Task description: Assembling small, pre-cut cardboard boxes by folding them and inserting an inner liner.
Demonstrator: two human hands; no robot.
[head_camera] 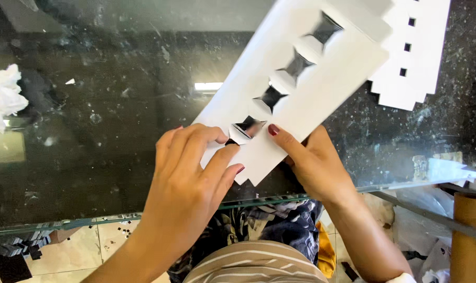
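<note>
Head view: both hands are working a folded white paper sheet [301,78] over a dark, speckled glass counter [101,147]. Left hand [188,178] is pinching a small flap at the lowest of four square cut-outs, while right hand [314,162] is gripping the sheet's edge, steadying it (fingertip on top). Another notched white sheet [413,57] is lying beyond.

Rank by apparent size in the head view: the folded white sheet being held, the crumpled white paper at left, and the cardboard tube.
1. Folded white sheet, clearly largest.
2. Cardboard tube and crumpled white paper look similar; both are cut off by the frame edge, so unranked.
</note>
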